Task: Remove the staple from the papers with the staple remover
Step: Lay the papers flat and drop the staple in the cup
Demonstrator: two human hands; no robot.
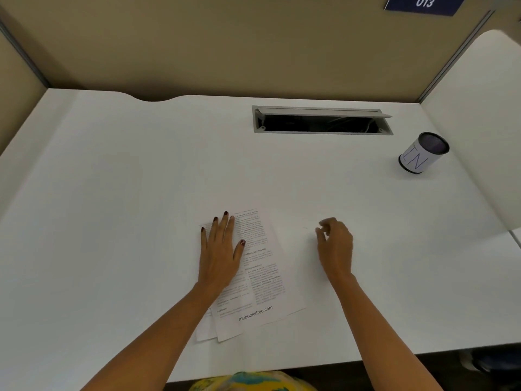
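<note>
White desk, tan partition walls, open cable tray.

The papers are showing "mebooksfree.com"; the cup is bearing "IN"; the blue sign is reading "013".

Bare forearms, dark polished nails on the left hand, yellow-and-teal patterned garment

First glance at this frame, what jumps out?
The left hand lies flat on the printed papers, centre front of the desk, with the right hand curled just right of them. Far right stands a cup marked IN; an open cable slot sits behind.
</note>
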